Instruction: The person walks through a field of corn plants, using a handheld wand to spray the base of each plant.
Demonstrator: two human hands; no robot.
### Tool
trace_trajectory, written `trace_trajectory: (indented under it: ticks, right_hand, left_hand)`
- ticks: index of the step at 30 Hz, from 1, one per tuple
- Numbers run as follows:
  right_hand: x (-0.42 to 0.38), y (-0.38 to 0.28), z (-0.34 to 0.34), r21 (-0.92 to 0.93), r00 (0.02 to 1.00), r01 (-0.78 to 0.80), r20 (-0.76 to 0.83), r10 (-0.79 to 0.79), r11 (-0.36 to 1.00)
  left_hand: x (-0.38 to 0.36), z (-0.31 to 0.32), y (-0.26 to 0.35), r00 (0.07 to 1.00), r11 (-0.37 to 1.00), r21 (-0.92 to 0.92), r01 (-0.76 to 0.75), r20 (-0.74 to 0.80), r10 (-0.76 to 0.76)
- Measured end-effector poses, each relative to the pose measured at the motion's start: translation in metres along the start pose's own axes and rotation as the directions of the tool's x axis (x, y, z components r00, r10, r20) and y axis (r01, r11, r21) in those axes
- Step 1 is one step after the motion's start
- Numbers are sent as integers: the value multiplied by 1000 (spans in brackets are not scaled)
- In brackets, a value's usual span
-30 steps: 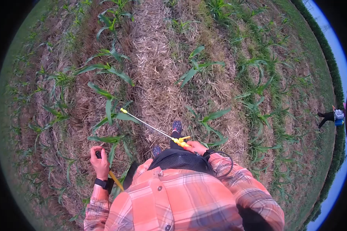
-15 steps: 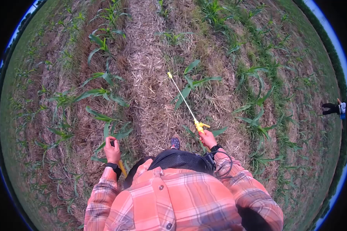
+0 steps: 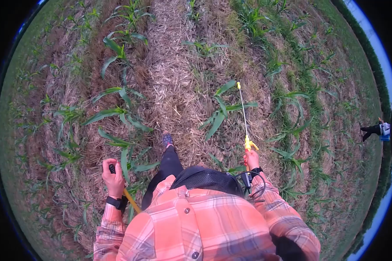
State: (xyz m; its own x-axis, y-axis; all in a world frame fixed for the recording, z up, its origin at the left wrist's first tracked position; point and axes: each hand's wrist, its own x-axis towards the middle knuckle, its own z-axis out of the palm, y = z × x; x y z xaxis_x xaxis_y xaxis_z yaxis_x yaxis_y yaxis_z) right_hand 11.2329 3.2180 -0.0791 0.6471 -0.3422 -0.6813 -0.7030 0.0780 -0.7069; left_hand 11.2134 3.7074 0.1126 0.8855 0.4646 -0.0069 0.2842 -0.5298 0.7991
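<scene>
My right hand [image 3: 252, 160] is closed around the handle of a spray wand [image 3: 245, 114], whose yellow trigger valve [image 3: 249, 144] sits just above the fingers. The thin wand points forward, its yellow nozzle [image 3: 238, 85] over the ground just right of a young corn plant [image 3: 222, 107]. A black hose [image 3: 264, 185] loops beside that wrist. At the left, my left hand [image 3: 113, 182] is wrapped round the black grip [image 3: 112, 168] of a yellow pump lever [image 3: 132, 201], which runs back beside my hip. Corn leaves [image 3: 125, 163] stand close to the left hand.
Rows of young corn run forward on both sides of a straw-covered strip [image 3: 170, 78]. One foot [image 3: 167, 139] is on that strip. Grassy weeds [image 3: 292, 65] grow along the right rows. Far right, another person [image 3: 376, 129] stands beside something blue.
The wand has swung to the right, from left of the corn plant to its right side. My left hand has moved left and slightly down with the lever. One foot has come forward.
</scene>
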Motion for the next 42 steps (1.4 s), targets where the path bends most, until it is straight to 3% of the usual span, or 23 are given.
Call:
trace_trajectory:
  ticks: [2, 6, 7, 10, 12, 13, 16, 18, 20, 24, 25, 28, 30, 31, 32, 34, 36, 38, 42]
  right_hand:
    - [8, -15, 25, -85, 1000, -14, 9, 15, 996]
    - [16, -53, 89, -231, 998, -19, 57, 33, 973]
    - [12, -68, 107, -193, 993, -57, 92, 76, 980]
    - [13, -93, 155, -321, 981, -10, 182, 72, 947]
    - [13, -108, 183, -361, 949, 26, 302, 90, 932]
    - [11, -113, 198, -383, 946, 22, 308, 105, 923]
    - [8, -127, 231, -493, 886, 223, 462, 35, 841]
    - [8, -136, 246, -482, 815, 297, 578, 45, 824]
    - [-2, -161, 259, -547, 771, 338, 627, 108, 766]
    - [22, -161, 279, -509, 641, 471, 759, 116, 721]
    - [26, -160, 280, -507, 658, 514, 750, 60, 692]
    - [56, -172, 295, -524, 629, 539, 771, 98, 659]
    - [82, -176, 302, -530, 630, 527, 768, 113, 664]
    - [95, -182, 305, -528, 662, 418, 734, 150, 739]
    - [105, -190, 308, -514, 690, 298, 699, 191, 804]
    - [127, -208, 305, -502, 701, 362, 702, 125, 785]
    - [143, -230, 299, -494, 795, 257, 596, 109, 830]
    - [167, -245, 285, -455, 816, 210, 569, 101, 865]
    - [208, -276, 255, -247, 918, 29, 391, 73, 969]
  left_hand:
    - [43, 37, -34, 983, 983, -7, -182, -9, 182]
    - [97, 50, -38, 997, 999, -26, 20, 69, -18]
    - [110, 50, -45, 997, 999, -32, 24, 70, -22]
    - [145, 56, -72, 996, 1000, -26, 14, 91, -12]
    - [166, 63, -83, 995, 997, -12, -82, 50, 83]
    - [174, 62, -88, 994, 1000, -12, -29, 103, 30]
    - [196, 56, -83, 993, 995, -66, -71, 88, 77]
    - [207, 35, -66, 991, 986, -137, -92, 86, 104]
    - [209, -3, -35, 981, 936, -315, 155, 164, -107]
    - [209, -57, 3, 996, 950, -299, 88, 30, -82]
    - [213, -53, 6, 995, 947, -305, 96, 20, -94]
    - [241, -21, -1, 992, 958, -256, 127, 21, -126]
    - [270, 17, -30, 995, 993, -59, 101, 10, -100]
    - [283, 37, -30, 1000, 1000, 23, -8, -15, 9]
    - [295, 54, -26, 1000, 999, 34, 22, -3, -22]
    - [316, 78, -19, 999, 996, 79, -40, -10, 40]
    - [338, 96, -9, 997, 992, 104, -73, 11, 72]
    - [360, 122, 0, 994, 988, 108, -109, 38, 105]
    - [394, 158, 24, 992, 981, 149, -124, 55, 117]
